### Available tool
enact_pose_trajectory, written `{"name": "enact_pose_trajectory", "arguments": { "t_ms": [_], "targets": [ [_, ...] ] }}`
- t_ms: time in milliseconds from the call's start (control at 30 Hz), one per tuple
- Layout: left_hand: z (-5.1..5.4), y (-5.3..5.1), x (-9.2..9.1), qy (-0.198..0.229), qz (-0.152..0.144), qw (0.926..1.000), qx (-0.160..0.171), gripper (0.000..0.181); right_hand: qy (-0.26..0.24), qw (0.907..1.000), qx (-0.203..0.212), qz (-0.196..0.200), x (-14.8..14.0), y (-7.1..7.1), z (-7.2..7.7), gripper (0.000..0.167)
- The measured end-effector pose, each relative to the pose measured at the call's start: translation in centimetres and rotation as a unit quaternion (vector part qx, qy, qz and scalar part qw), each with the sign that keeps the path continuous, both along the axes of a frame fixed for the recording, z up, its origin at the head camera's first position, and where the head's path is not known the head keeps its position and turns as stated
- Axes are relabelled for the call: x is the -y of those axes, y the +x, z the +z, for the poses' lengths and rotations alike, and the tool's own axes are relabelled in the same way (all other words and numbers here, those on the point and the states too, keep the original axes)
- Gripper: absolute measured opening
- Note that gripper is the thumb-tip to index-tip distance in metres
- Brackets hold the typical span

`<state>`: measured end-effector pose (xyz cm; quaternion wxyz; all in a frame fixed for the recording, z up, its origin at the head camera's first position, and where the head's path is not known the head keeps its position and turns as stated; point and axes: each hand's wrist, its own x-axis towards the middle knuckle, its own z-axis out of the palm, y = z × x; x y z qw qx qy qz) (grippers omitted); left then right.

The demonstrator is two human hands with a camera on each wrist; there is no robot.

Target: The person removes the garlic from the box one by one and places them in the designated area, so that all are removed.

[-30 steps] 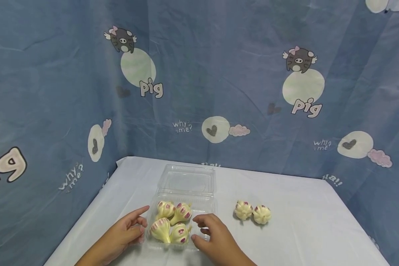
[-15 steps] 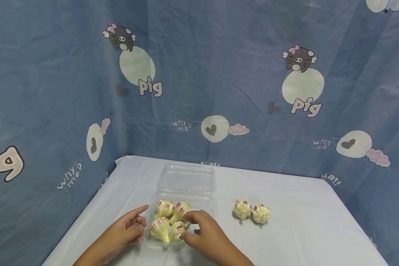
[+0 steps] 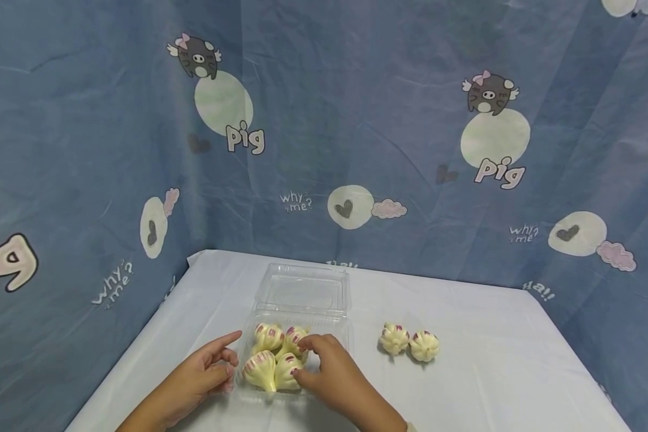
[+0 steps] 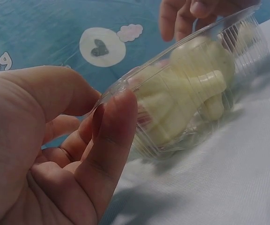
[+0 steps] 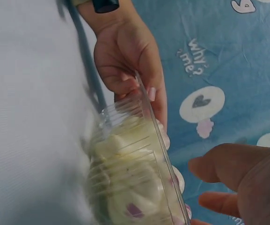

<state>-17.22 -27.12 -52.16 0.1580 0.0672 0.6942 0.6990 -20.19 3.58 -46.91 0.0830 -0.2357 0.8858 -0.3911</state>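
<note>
A clear plastic container (image 3: 326,327) holds several cream garlic bulbs with purple marks, including a front-right bulb (image 3: 287,372) and a front-left bulb (image 3: 260,370). At the container's left side is my left hand (image 3: 197,375), index finger extended and the others bent; in the left wrist view its fingertips (image 4: 120,105) lie against the outside of the corner. My right hand (image 3: 337,375) reaches over the right rim, thumb and index finger apart beside the right-hand bulbs. The right wrist view shows its fingers (image 5: 219,164) spread above the rim; contact with a bulb cannot be told.
The container's clear lid (image 3: 302,291) lies folded back behind it. Two more garlic bulbs (image 3: 394,339) (image 3: 424,346) sit side by side on the white tabletop (image 3: 497,360), right of the container. A blue printed curtain (image 3: 389,138) hangs behind and along the left side.
My right hand has moved left, from the container's right edge to over the bulbs. The front-right bulb has shifted slightly to the left. My left hand has stayed in place.
</note>
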Motion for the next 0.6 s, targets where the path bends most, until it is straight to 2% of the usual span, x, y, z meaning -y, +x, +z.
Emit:
{"name": "enact_pose_trajectory", "arguments": {
  "t_ms": [300,600],
  "targets": [
    [0.15,0.17,-0.05,0.005,-0.002,1.0,-0.002,0.08,0.043,0.999,0.003,0.015,0.73,0.01,-0.13,0.045],
    [0.21,0.13,-0.06,0.004,-0.003,1.0,0.002,0.079,0.056,0.9979,0.021,0.025,1.06,-0.14,0.02,0.048]
  ]
}}
